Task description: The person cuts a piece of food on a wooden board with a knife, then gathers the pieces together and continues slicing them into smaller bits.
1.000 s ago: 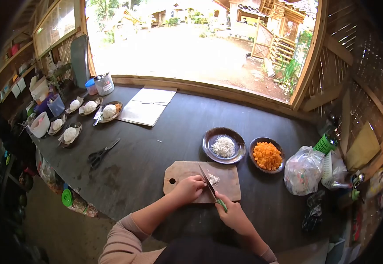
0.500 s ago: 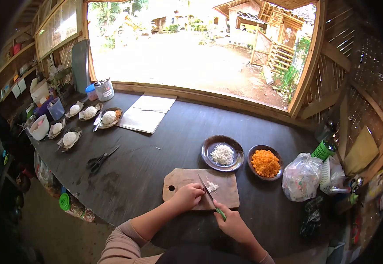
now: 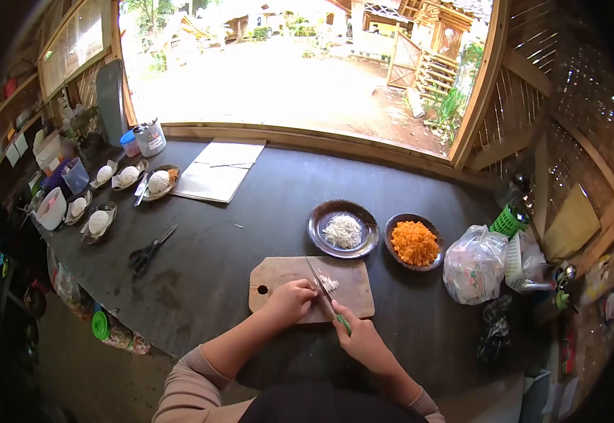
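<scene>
A wooden cutting board (image 3: 355, 302) lies on the dark table in front of me. My right hand (image 3: 363, 343) grips a knife (image 3: 320, 282) by its green handle, the blade resting over the board and pointing away to the left. My left hand (image 3: 291, 302) is closed at the blade's left side, fingertips bent down on the board; what they pinch is hidden. Finely cut white pieces (image 3: 327, 283) lie just right of the blade. Beyond the board stands a dark plate (image 3: 315, 237) with a heap of white shreds (image 3: 342, 231). Beside it, a dark bowl (image 3: 430, 266) holds chopped orange food (image 3: 414, 243).
Black scissors (image 3: 150, 252) lie left of the board. Small plates with white mounds (image 3: 99, 222), a white tub (image 3: 52, 209) and papers (image 3: 215, 173) occupy the table's far left. A filled plastic bag (image 3: 474, 264) and a green basket (image 3: 508, 221) stand at right.
The whole view has shifted slightly, so things sit a little higher and further left. Both hands stay at the board, with the knife still in my right hand.
</scene>
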Demonstrator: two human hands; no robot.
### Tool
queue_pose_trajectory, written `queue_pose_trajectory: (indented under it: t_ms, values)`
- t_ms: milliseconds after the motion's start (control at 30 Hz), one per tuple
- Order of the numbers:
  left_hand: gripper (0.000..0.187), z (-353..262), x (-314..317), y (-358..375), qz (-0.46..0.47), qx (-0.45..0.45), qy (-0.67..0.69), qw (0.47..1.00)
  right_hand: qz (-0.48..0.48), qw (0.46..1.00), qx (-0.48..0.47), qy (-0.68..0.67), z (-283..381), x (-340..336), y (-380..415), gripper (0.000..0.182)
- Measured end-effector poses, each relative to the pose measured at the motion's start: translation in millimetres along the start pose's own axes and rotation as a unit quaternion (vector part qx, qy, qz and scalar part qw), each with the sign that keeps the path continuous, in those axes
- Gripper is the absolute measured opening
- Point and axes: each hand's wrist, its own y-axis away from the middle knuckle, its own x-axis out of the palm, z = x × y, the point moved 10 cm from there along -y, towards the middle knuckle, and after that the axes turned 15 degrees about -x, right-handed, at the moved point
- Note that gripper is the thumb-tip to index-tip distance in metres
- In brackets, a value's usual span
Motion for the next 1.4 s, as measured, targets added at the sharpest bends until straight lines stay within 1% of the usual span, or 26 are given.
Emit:
queue_pose_trajectory:
  t_ms: [133, 200, 267, 333, 433, 500, 533, 600, 633, 700, 733, 967, 1067, 1133, 1200, 1233, 1333, 1400]
  values:
    - [0.018, 0.8, -0.4, -1.5, 0.005, -0.012, 0.004, 1.0, 0.006, 0.999, -0.038, -0.011, 6.9, -3.1, 5.1, 0.042]
    - [0.018, 1.4, -2.6, -1.9, 0.006, -0.016, 0.008, 1.0, 0.026, 1.0, -0.011, -0.014, 9.0, -3.3, 5.5, 0.042]
    - [0.018, -0.2, -1.2, -1.1, 0.012, -0.013, -0.007, 1.0, 0.022, 1.0, -0.015, -0.009, 10.1, -5.5, 2.3, 0.042]
    - [0.018, 4.5, 2.8, 0.4, 0.012, -0.011, 0.01, 1.0, 0.024, 1.0, -0.007, -0.01, 10.1, -1.1, 9.1, 0.042]
    - [0.018, 3.5, 4.0, -1.8, 0.012, 0.001, 0.001, 1.0, -0.002, 0.999, -0.024, -0.036, 16.5, -7.6, 5.0, 0.041]
    - [0.018, 1.9, 2.6, -1.5, 0.01, 0.002, 0.002, 1.0, 0.024, 0.999, 0.009, -0.023, 17.0, -6.9, 7.6, 0.04]
    - [0.018, 1.4, 1.9, -0.9, 0.01, 0.001, 0.002, 1.0, 0.026, 0.999, 0.008, -0.023, 14.9, -5.4, 8.4, 0.04]
    - [0.018, 2.6, 1.4, -1.9, 0.002, 0.003, 0.005, 1.0, -0.01, 0.999, -0.02, -0.029, 13.7, -8.6, 8.2, 0.04]
    - [0.018, 2.7, 1.2, -1.0, -0.004, 0.006, 0.009, 1.0, -0.007, 0.999, -0.019, -0.03, 14.1, -8.4, 8.9, 0.04]
    - [0.018, 5.3, 2.4, -1.1, 0.008, -0.007, 0.017, 1.0, 0.004, 0.999, 0.012, -0.036, 11.8, -8.2, 9.2, 0.04]
    - [0.018, 7.5, 2.9, -3.3, 0.019, -0.017, 0.024, 0.999, 0.004, 0.999, 0.01, -0.036, 12.9, -9.3, 8.0, 0.04]
    - [0.016, 2.2, -0.4, -1.9, 0.004, -0.017, 0.033, 0.999, 0.01, 0.999, 0.006, -0.04, 9.9, -5.3, 9.3, 0.041]
    - [0.016, -0.4, -0.1, -2.3, 0.009, -0.007, 0.011, 1.0, 0.012, 0.999, 0.004, -0.041, 8.1, -1.9, 7.7, 0.042]
    - [0.015, -3.1, -1.7, -2.5, -0.01, 0.009, 0.001, 1.0, 0.007, 0.999, 0.006, -0.043, 7.3, 1.4, 3.4, 0.042]
    - [0.015, 0.8, 0.3, -3.3, 0.002, -0.002, 0.0, 1.0, 0.04, 0.998, 0.023, 0.032, 5.5, 10.5, -0.8, 0.041]
    - [0.015, 3.2, 0.3, -4.0, 0.0, -0.012, 0.0, 1.0, 0.038, 0.998, 0.029, 0.029, 4.0, 12.4, -1.8, 0.041]
    - [0.015, 2.9, -1.7, -3.4, -0.003, -0.006, 0.013, 1.0, 0.031, 0.999, 0.024, 0.037, 0.4, 13.2, -5.8, 0.04]
    - [0.015, 5.1, -1.7, -4.6, -0.006, -0.002, 0.021, 1.0, -0.011, 0.999, -0.025, -0.023, 3.6, 7.1, -5.4, 0.041]
